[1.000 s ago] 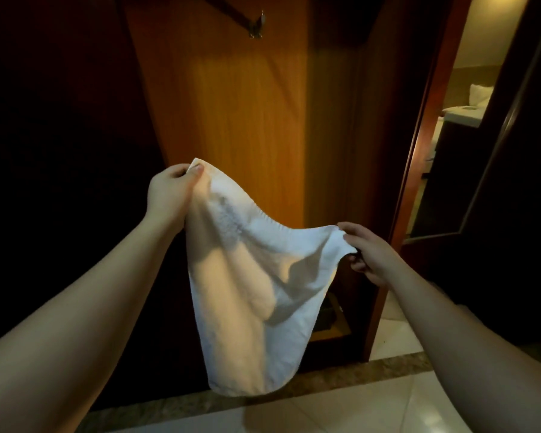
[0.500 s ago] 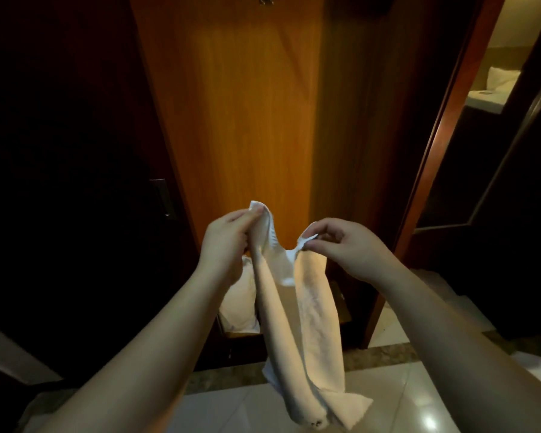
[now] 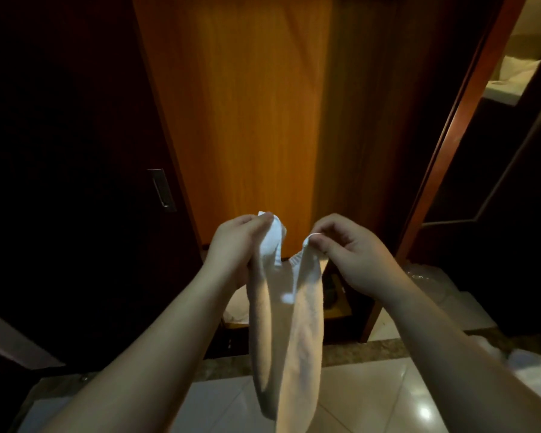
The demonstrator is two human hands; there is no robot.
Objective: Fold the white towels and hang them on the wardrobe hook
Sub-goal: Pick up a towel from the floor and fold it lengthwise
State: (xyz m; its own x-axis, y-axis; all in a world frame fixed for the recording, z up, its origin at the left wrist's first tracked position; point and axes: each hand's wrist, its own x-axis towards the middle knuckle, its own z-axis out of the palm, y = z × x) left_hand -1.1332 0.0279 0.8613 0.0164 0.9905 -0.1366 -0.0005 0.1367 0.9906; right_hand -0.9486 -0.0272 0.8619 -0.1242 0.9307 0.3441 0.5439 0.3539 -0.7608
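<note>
A white towel (image 3: 286,332) hangs doubled lengthwise in front of me, its lower end reaching toward the tiled floor. My left hand (image 3: 236,245) pinches its left top corners between thumb and fingers. My right hand (image 3: 353,248) pinches the right top corner, a short gap away from the left hand. Behind the towel stands the orange wooden wardrobe panel (image 3: 238,120). The wardrobe hook is out of the frame.
A dark door with a metal handle (image 3: 162,190) stands on the left. More white cloth (image 3: 238,310) lies on a low shelf behind the towel. A crumpled white item (image 3: 525,367) lies on the floor at the right. An open doorway (image 3: 509,73) shows a lit room.
My hands came together from a wide spread and dropped lower, folding the open towel into a narrow hanging strip. The view tilted down, so the hook left the frame.
</note>
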